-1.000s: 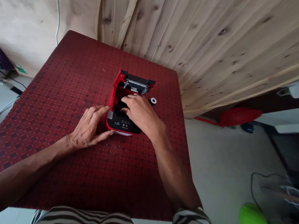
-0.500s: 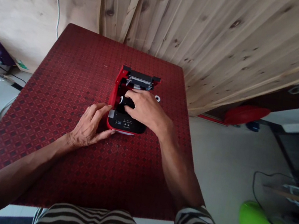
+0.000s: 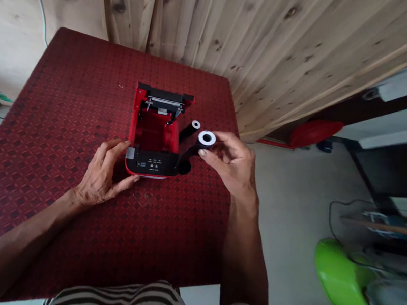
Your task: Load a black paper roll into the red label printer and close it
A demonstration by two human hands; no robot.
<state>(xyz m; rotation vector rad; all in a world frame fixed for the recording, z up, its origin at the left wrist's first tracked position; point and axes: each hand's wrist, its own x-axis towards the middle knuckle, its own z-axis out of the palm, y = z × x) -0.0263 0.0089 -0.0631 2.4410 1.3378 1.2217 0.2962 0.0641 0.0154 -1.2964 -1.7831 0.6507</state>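
A small red and black printer stands on the table with its lid raised and its red inner bay exposed. My left hand grips its near left corner, fingers against the side and thumb at the front. Just right of the printer, my right hand holds a black roll with a white hollow core between thumb and fingers. A loose black strip curls down from that roll beside the printer's front. Behind it, a second black roll with a white core lies against the printer's right side.
The table has a red patterned cover. A plank wall rises along its far edge. To the right, on the floor, are a bright green plastic object and a red object by the wall.
My right hand has lifted the black roll out of the printer's bay and moved it to the right, with its strip loose. My left hand stays on the printer's corner. The view has shifted right.
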